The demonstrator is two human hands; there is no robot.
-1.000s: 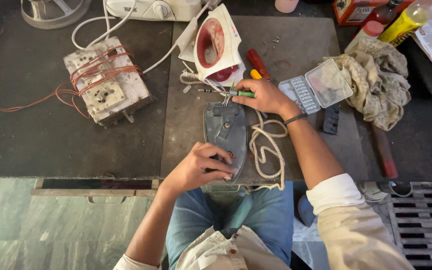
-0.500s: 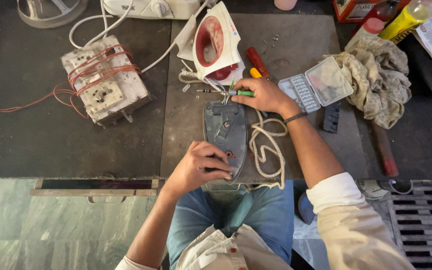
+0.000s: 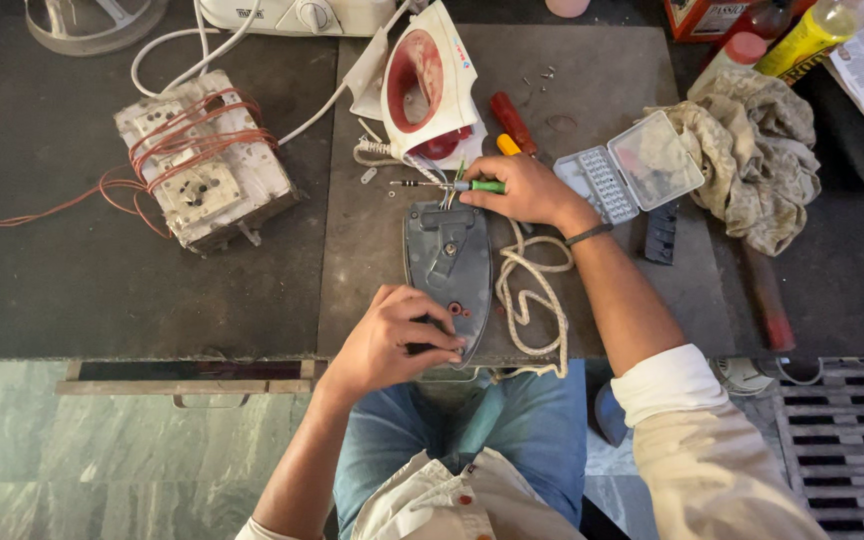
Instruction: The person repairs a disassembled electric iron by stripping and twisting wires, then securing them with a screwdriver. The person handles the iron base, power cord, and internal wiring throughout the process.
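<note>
A grey iron base plate [image 3: 447,265] lies flat on the dark worktop, its wide end at the near edge. My left hand [image 3: 392,340] grips that near end, fingers curled over it. My right hand [image 3: 522,190] holds a green-handled screwdriver [image 3: 452,185] just beyond the plate's tip, its shaft pointing left. The iron's red and white upper shell [image 3: 427,85] lies tilted behind, joined by wires. A white cloth-covered cord [image 3: 532,295] loops beside the plate under my right forearm.
An old switch box [image 3: 202,165] wound with orange wire sits at left. A clear bit case [image 3: 632,165] lies open at right beside a crumpled rag [image 3: 752,160]. A red-handled screwdriver [image 3: 512,120] and small screws lie behind; bottles stand at the far right.
None of note: both hands stay where they were, with only a slight shift of the view.
</note>
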